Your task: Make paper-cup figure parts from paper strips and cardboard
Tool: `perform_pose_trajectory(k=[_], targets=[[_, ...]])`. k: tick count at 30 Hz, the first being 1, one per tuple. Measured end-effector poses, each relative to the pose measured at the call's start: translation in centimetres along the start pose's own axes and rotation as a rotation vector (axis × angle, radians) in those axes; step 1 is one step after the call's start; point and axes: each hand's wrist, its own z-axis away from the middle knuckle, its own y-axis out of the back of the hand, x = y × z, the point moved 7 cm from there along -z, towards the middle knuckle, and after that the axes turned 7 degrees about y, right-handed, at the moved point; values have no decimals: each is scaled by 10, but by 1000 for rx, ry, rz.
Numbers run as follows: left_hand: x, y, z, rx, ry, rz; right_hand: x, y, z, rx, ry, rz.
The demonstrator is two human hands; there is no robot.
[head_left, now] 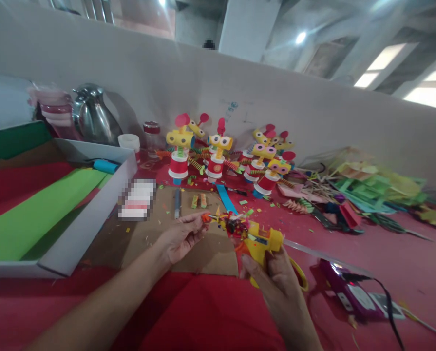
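My right hand (276,278) is wrapped around the handle of a yellow hot glue gun (263,239). The front of the gun is crusted with colourful scraps and points left. At its tip, my left hand (184,239) pinches a small orange piece (205,219), whose exact kind is too small to make out. Beneath both hands lies a brown cardboard sheet (206,253). Two short folded-paper springs (199,200) and a grey stick-like tool (177,203) rest on its far part. A blue paper strip (226,199) is just beyond the gun.
Several paper-cup figures (218,156) with yellow heads stand along the wall. At left is a white box (82,214) with coloured sheets, a steel jug (93,114) behind it. Paper scraps (378,180) pile up at right, near a purple device (349,290) with a black cable.
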Motion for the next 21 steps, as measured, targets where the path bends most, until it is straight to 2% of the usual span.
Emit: perform_pose_trajectory(k=[7,15,21], targets=[[0,3,-1,-7,-18,-15,3,1,4,78,57,60],[0,3,-1,-19,-27,-44,4,-8,4,27,45,75],[1,2,-2,-37,-48,-61,3,-6,7,39,49,147]])
